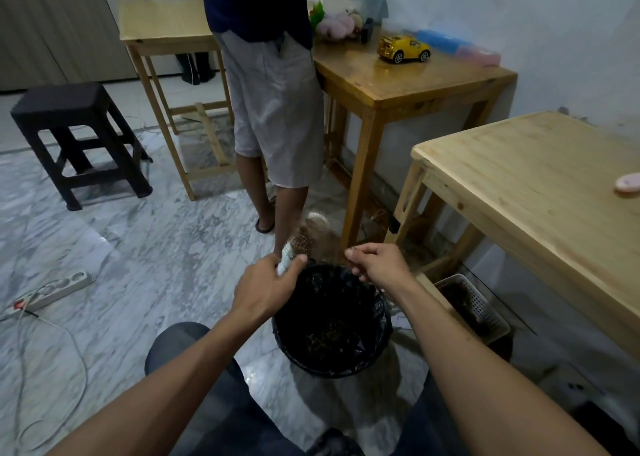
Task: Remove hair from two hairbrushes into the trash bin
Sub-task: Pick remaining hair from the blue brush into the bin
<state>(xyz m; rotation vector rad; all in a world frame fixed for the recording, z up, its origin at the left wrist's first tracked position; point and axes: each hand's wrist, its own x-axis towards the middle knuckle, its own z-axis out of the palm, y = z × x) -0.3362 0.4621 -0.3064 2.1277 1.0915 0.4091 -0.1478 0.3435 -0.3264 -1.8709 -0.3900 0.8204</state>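
My left hand (268, 287) grips the white handle of a hairbrush (301, 239), whose bristled head points up and away over the far rim of the trash bin (382, 331). Brown hair (329, 251) stretches in a thin web from the bristles to my right hand (377, 263), which pinches the strands between thumb and fingers just above the bin. The bin is round, lined with a black bag, and holds clumps of hair at the bottom. A pink object (628, 182), partly cut off by the frame edge, lies on the light wooden table at the right.
A person in grey shorts (277, 109) stands just beyond the bin. A brown table (408, 85) carries a yellow toy car (403, 48). A light wooden table (540, 178) is at my right, a white basket (485, 303) under it. Black stool (76, 137) and power strip (52, 291) at left.
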